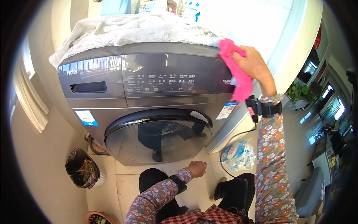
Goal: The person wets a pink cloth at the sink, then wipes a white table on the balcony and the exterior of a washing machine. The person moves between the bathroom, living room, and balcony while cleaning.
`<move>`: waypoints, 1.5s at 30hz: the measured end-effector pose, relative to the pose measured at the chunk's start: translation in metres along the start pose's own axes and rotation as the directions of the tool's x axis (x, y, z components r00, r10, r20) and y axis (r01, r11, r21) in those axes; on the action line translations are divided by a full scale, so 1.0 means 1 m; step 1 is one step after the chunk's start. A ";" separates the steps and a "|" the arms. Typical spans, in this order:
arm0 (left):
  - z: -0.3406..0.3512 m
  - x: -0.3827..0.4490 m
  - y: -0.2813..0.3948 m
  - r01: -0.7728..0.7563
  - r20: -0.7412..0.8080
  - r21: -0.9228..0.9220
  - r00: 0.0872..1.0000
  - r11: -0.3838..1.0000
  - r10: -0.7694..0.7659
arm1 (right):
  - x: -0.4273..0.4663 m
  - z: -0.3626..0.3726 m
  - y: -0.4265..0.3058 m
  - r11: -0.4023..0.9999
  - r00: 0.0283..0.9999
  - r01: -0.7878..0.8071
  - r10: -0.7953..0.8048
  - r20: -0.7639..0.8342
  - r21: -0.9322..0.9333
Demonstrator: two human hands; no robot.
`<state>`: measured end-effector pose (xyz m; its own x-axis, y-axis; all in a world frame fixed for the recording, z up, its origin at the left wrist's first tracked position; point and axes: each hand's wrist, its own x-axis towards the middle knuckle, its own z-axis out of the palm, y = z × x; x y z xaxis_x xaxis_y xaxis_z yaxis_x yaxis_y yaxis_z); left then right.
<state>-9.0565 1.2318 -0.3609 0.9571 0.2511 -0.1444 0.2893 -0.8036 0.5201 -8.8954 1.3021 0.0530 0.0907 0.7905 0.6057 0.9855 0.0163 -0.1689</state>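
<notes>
A grey Haier front-loading washing machine (173, 102) stands before me, its round glass door (125, 145) closed. At the upper right corner of its control panel (159, 70), my right hand (253, 61) grips a bright pink cloth (237, 75). The cloth hangs down over the panel's right end, against the machine. My left hand (197, 168) is held low in front of the door, above my knees, with its fingers curled. Nothing shows in it. Across the machine's top lies a crumpled white mesh cloth (145, 29).
Detergent packages (191, 9) stand behind the machine. A lined waste bin (81, 169) and a potted plant (99, 218) are on the floor to the left. A plastic-wrapped pack (239, 156) sits right of the machine, near a cable (222, 156) running from my right wrist.
</notes>
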 end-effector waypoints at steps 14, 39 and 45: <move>0.004 0.004 0.001 -0.026 -0.016 0.011 1.000 1.000 0.026 | 0.006 0.040 -0.111 0.900 0.901 0.430 -0.423 -0.091 0.072; -0.003 -0.013 -0.016 -0.009 -0.076 -0.019 0.997 1.000 0.007 | -0.009 0.014 -0.051 0.963 0.960 0.266 -0.261 -0.106 0.036; 0.002 -0.009 -0.035 0.066 -0.064 -0.105 0.995 0.992 -0.073 | -0.031 0.052 -0.147 0.722 0.800 0.600 -0.554 -0.232 0.344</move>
<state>-9.0752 1.2562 -0.3794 0.9305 0.3433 -0.1280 0.3490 -0.7241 0.5949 -9.0510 1.3068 0.0185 -0.4398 0.4812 0.7583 0.7168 0.6968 -0.0265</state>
